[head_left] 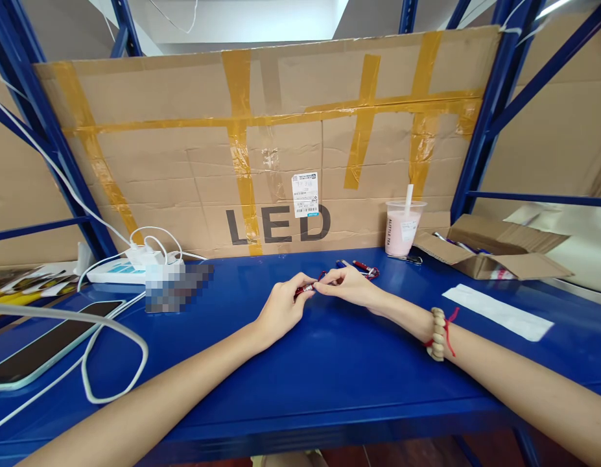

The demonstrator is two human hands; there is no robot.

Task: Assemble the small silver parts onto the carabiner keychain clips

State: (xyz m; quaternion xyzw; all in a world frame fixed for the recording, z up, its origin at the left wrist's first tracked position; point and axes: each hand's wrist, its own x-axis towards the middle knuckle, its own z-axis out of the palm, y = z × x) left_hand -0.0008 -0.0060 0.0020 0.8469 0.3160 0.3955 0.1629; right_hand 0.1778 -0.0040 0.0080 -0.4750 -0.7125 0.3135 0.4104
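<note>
Both hands meet at the middle of the blue shelf top [329, 363]. My left hand [281, 308] pinches one end of a small red pen [306, 288]. My right hand [349, 285] pinches the same pen from the other side, fingers closed on it. A bead bracelet with a red string sits on my right wrist. Two more red pens [365, 267] lie just behind my right hand.
A pink drink cup [402, 228] with a straw stands at the back. An open cardboard box [489, 250] holding pens sits at the right, a white paper strip [497, 312] before it. At left lie a phone [42, 347], white cables and a power strip [115, 269]. Taped cardboard forms the back wall.
</note>
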